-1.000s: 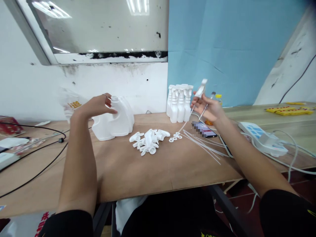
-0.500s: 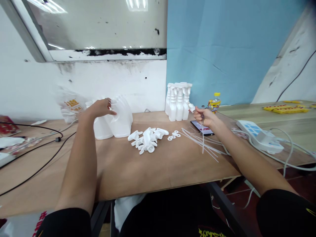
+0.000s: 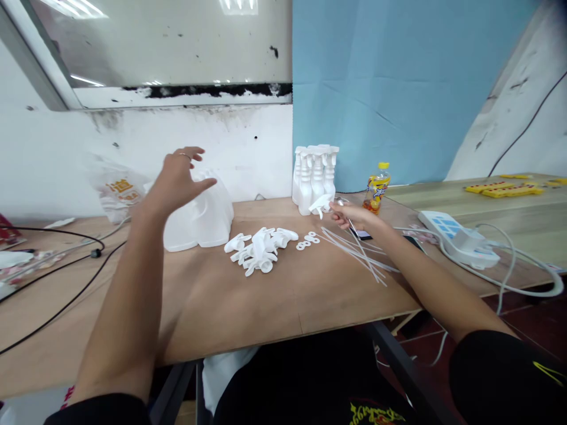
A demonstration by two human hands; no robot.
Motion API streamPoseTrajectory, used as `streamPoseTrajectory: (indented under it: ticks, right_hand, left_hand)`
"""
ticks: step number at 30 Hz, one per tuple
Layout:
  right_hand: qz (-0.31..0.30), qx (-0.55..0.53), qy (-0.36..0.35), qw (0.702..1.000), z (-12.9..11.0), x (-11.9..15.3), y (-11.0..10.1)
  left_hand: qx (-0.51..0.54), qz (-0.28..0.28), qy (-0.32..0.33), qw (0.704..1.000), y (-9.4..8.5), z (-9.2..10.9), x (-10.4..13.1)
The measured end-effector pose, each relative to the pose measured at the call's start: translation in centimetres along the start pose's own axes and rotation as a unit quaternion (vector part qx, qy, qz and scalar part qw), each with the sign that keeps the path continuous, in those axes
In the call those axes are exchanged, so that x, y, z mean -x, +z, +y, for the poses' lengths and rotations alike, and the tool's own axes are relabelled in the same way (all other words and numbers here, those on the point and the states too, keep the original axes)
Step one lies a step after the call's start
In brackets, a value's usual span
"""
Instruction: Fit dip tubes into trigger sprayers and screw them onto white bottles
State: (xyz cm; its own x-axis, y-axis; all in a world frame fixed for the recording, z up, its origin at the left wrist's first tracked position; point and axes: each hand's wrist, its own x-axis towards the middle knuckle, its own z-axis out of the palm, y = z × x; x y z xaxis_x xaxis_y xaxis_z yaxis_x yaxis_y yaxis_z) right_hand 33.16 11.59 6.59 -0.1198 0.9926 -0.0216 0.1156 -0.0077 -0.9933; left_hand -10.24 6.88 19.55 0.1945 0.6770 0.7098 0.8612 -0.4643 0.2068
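My left hand [image 3: 177, 177] is raised with fingers spread, holding nothing, in front of a cluster of white plastic bottles [image 3: 215, 218] that it partly hides. My right hand [image 3: 348, 215] is closed on a white trigger spray head [image 3: 321, 205], its nozzle pointing left. A thin tube slants down from that hand over the table; whether it is fixed to the spray head I cannot tell. Between my hands lie a pile of loose spray heads [image 3: 261, 251], several small white rings [image 3: 306, 241] and clear thin tubes [image 3: 349, 251]. Bottles with spray heads fitted [image 3: 310, 183] stand upright behind my right hand.
A drink bottle with a yellow cap [image 3: 377, 189] and a phone [image 3: 362, 234] are near my right hand. A white power strip [image 3: 458, 239] with cables lies at right. Black cables [image 3: 66, 301] and a plastic bag [image 3: 117, 192] are at left. The wall bounds the table's back.
My left hand has come off the bottle, risen and spread its fingers. My right hand has moved slightly left and down with the spray head, which has turned to show its side.
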Motion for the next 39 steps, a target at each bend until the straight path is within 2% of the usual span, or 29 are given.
streamPoseTrajectory:
  ticks: [3,5,8,10,11,13,16,18,21,24,29,31,33,36,39]
  right_hand:
    - [0.048,0.023,-0.004,0.999,0.1,0.2,0.5]
    - [0.082,0.034,-0.034,0.995,-0.1,0.4,0.8]
    - [0.127,0.047,-0.096,0.986,-0.7,0.6,1.4]
    - [0.146,0.051,-0.133,0.979,-1.1,0.9,2.1]
    - [0.146,0.053,-0.150,0.976,-1.3,1.1,2.6]
    - [0.107,0.056,-0.195,0.973,-1.6,1.9,4.0]
    - [-0.027,0.047,-0.251,0.967,-1.3,3.9,7.2]
    - [-0.120,0.022,-0.236,0.964,-0.7,5.4,9.7]
    - [-0.220,-0.016,-0.196,0.956,0.2,7.1,12.7]
    - [-0.234,-0.027,-0.192,0.953,0.6,7.6,13.5]
    - [-0.192,-0.068,-0.150,0.968,0.2,6.8,11.4]
    - [-0.187,-0.103,-0.166,0.963,0.1,6.7,10.8]
    - [-0.202,-0.130,-0.209,0.948,0.0,6.9,10.7]
    - [-0.237,-0.131,-0.257,0.928,0.2,7.4,11.0]
    - [-0.231,-0.102,-0.286,0.924,0.5,7.7,11.1]
  left_hand:
    - [0.148,-0.040,0.049,0.987,3.6,5.1,3.4]
    - [0.215,-0.085,0.065,0.971,6.7,7.1,6.3]
    - [0.256,-0.098,0.068,0.959,10.3,8.1,10.2]
    - [0.286,-0.102,0.060,0.951,11.5,7.9,11.5]
    - [0.303,-0.101,0.047,0.946,11.8,7.7,11.8]
    - [0.341,-0.090,-0.003,0.936,11.9,7.3,12.0]
    - [0.405,-0.072,-0.075,0.908,11.9,7.4,11.7]
    - [0.465,-0.070,-0.091,0.878,11.9,7.8,11.6]
    - [0.551,-0.108,-0.129,0.817,11.9,8.4,11.7]
    - [0.607,-0.137,-0.194,0.759,11.9,8.4,11.5]
    - [0.706,-0.152,-0.241,0.649,11.8,7.3,10.6]
    - [0.725,-0.165,-0.252,0.619,11.7,7.0,10.4]
    - [0.722,-0.170,-0.274,0.612,11.6,7.0,10.4]
    - [0.701,-0.150,-0.290,0.634,11.5,7.3,10.5]
    - [0.693,-0.123,-0.274,0.655,11.5,7.5,10.6]
